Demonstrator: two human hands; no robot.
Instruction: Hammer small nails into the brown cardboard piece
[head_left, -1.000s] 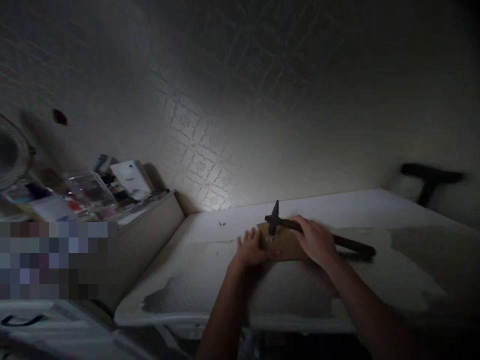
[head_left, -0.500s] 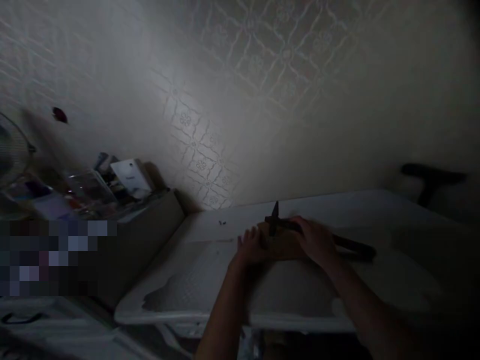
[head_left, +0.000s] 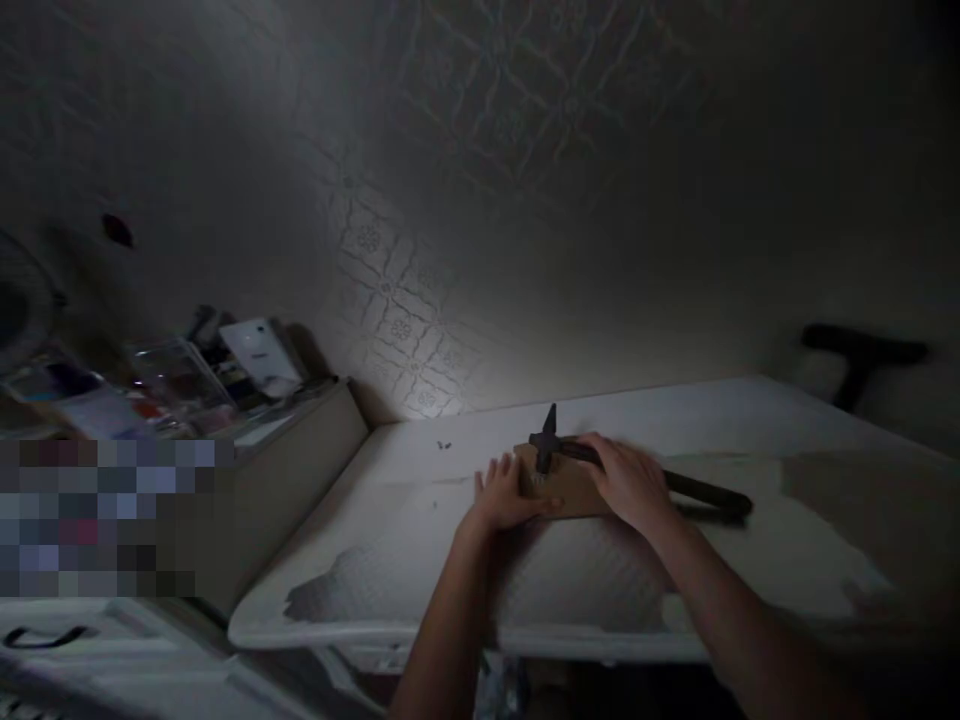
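A small brown wooden block [head_left: 568,486] lies on a white table [head_left: 570,580] in dim light. A dark hammer [head_left: 701,489] rests across the block, its head [head_left: 547,441] standing over the block's left part. My right hand [head_left: 632,482] lies over the handle just behind the head, fingers curled on it. My left hand [head_left: 504,494] presses on the block's left edge, fingers spread.
Two tiny dark bits [head_left: 444,446] lie on the table near the patterned wall [head_left: 420,330]. A lower shelf at left carries a clear box [head_left: 176,378] and a white card [head_left: 262,357]. A dark T-shaped object [head_left: 859,360] stands at far right.
The hands, block and hammer keep their places. Only the lighting flickers: dimmer half a second ago, brighter on the table now.
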